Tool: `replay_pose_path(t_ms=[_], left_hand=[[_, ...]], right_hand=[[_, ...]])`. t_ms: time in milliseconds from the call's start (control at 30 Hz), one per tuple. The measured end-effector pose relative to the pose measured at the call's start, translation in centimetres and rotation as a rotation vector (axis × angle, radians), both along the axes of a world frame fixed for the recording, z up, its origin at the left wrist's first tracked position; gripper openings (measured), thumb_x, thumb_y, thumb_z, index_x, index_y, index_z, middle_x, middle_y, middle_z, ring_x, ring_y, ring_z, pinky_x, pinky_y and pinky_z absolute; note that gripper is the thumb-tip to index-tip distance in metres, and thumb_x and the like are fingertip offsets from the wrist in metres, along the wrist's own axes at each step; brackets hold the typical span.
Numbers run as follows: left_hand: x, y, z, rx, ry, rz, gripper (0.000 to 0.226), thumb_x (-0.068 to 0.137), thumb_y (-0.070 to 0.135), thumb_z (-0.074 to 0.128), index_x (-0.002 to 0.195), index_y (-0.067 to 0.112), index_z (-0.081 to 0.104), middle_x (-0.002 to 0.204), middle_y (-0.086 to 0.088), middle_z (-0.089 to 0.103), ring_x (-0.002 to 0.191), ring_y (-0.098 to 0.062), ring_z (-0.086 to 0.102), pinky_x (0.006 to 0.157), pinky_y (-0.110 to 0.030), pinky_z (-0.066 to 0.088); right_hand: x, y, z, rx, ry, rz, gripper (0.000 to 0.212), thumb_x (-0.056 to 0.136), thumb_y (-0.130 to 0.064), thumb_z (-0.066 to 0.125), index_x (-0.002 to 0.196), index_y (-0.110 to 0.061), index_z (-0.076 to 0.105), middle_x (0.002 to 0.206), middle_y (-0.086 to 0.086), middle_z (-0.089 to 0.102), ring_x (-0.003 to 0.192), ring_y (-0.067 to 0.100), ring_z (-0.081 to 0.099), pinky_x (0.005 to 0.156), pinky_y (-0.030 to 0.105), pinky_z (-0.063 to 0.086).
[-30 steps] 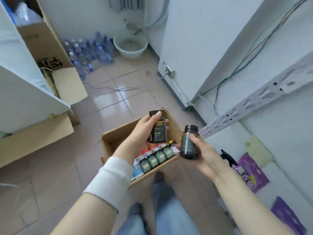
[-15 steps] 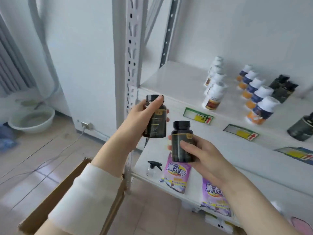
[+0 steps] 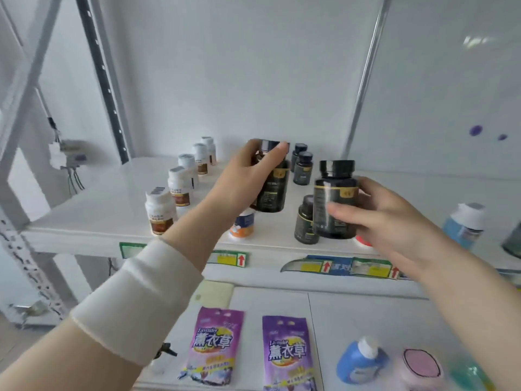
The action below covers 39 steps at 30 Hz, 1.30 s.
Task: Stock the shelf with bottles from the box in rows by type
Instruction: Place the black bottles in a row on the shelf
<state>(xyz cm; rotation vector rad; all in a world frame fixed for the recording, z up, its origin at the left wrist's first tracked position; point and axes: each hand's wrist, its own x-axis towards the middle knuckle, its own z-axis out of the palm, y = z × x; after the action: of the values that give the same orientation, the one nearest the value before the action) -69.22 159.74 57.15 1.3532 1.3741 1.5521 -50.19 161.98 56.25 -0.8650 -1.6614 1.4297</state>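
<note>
Head view, facing a white shelf (image 3: 112,210). Left hand (image 3: 248,176) raised above the shelf surface, fingers wrapped around a dark bottle (image 3: 273,187) with a black cap and gold-trimmed label, thumb across the cap edge; bottle held upright, clear of the shelf. White wrist sleeve (image 3: 141,303) on the left forearm. Right hand (image 3: 386,218) grasping a second dark bottle (image 3: 334,198) of the same type, thumb across the front of the label, fingers behind; also held upright above the shelf, near the front edge.

On the shelf, front to back at left: a row of white bottles with brown labels (image 3: 180,182). Just behind the left forearm: a white bottle with an orange-and-blue label (image 3: 242,224), partly hidden. Beneath and beside the right-hand bottle: a standing dark bottle (image 3: 304,221); two more dark bottles (image 3: 301,165) at the rear near the wall. At far right: a blue bottle with a white cap (image 3: 465,224), blurred. Price tags (image 3: 228,259) along the shelf's front edge.

Lower shelf: two purple lavender pouches (image 3: 287,354) lying flat, a blue bottle (image 3: 361,359) to their right.
</note>
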Motion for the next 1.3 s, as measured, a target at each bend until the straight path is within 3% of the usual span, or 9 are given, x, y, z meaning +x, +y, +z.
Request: replay_pose_path(t_ms=[167,267,400,500,567,700,833,1033,1300], left_hand=[[0.9,7.2,1.1,-0.044,0.235,0.022,0.028,0.09,0.043,0.055,0.108,0.021,0.055,0.095,0.001,0.065,0.087,-0.013,0.062,0.075,-0.022,0.049],[0.0,11.2,1.2,-0.115,0.371,0.042,0.035,0.087,0.046,0.057,0.11,0.019,0.056,0.1,-0.003,0.063,0.09,-0.018,0.061,0.075,-0.025,0.048],[-1.1,16.0,0.8,-0.203,0.526,0.012,0.032,0.086,0.045,0.06,0.099,0.016,0.055,0.083,0.003,0.057,0.069,-0.011,0.055,0.058,-0.021,0.043],[-1.9,19.1,-0.3,-0.287,0.637,-0.054,0.032,0.084,0.041,0.064,0.099,0.015,0.056,0.091,-0.002,0.059,0.08,-0.018,0.056,0.066,-0.027,0.047],[-2.0,20.6,-0.9,-0.333,0.738,-0.093,0.029,0.086,0.038,0.062,0.1,0.013,0.055,0.096,-0.006,0.059,0.078,-0.019,0.053,0.061,-0.026,0.044],[-2.0,23.3,-2.0,-0.364,0.739,-0.153,0.025,0.088,0.029,0.062,0.103,0.01,0.055,0.103,-0.01,0.061,0.086,-0.023,0.059,0.082,-0.032,0.052],[-1.8,25.0,-2.9,-0.416,0.759,-0.214,0.022,0.087,0.022,0.064,0.101,0.011,0.052,0.102,-0.008,0.055,0.09,-0.023,0.06,0.086,-0.032,0.055],[-1.4,26.5,-3.4,-0.425,0.768,-0.255,0.03,0.083,0.027,0.069,0.104,0.009,0.056,0.1,-0.008,0.056,0.089,-0.022,0.06,0.086,-0.033,0.056],[-1.1,26.6,-3.6,-0.411,0.737,-0.268,0.03,0.084,0.023,0.068,0.107,0.009,0.055,0.103,-0.009,0.054,0.091,-0.023,0.057,0.085,-0.033,0.056]], right_hand=[[0.4,6.6,0.8,0.105,-0.124,-0.154,0.059,0.066,-0.016,0.078,0.12,-0.017,0.055,0.116,0.002,0.066,0.111,0.02,0.06,0.104,0.041,0.042],[-0.4,10.0,0.1,0.104,-0.182,-0.184,0.051,0.071,-0.014,0.078,0.116,-0.017,0.053,0.113,0.0,0.063,0.109,0.019,0.059,0.102,0.039,0.044],[-1.9,13.1,-0.7,0.057,-0.186,-0.24,0.06,0.07,-0.005,0.078,0.122,-0.012,0.048,0.094,-0.004,0.058,0.101,0.02,0.058,0.095,0.037,0.048],[-3.4,15.1,-1.8,0.033,-0.26,-0.257,0.06,0.067,-0.008,0.081,0.118,-0.012,0.051,0.087,-0.005,0.058,0.095,0.02,0.06,0.09,0.036,0.05],[-4.1,16.4,-2.1,0.027,-0.304,-0.267,0.062,0.065,-0.008,0.082,0.118,-0.012,0.051,0.087,-0.006,0.057,0.096,0.02,0.059,0.087,0.035,0.05],[-4.9,18.7,-2.8,0.018,-0.374,-0.278,0.065,0.064,-0.005,0.082,0.12,-0.011,0.05,0.101,0.001,0.057,0.107,0.025,0.058,0.091,0.041,0.052],[-5.5,19.4,-4.3,0.034,-0.572,-0.241,0.068,0.061,-0.009,0.084,0.119,-0.012,0.049,0.102,0.0,0.054,0.106,0.026,0.057,0.093,0.045,0.051],[-5.4,19.6,-5.3,0.085,-0.715,-0.203,0.069,0.064,-0.016,0.083,0.122,-0.012,0.045,0.112,0.002,0.052,0.102,0.02,0.05,0.083,0.029,0.043],[-5.3,19.4,-5.9,0.11,-0.761,-0.195,0.073,0.067,-0.022,0.082,0.126,-0.013,0.04,0.128,0.006,0.054,0.097,0.016,0.046,0.08,0.025,0.036]])
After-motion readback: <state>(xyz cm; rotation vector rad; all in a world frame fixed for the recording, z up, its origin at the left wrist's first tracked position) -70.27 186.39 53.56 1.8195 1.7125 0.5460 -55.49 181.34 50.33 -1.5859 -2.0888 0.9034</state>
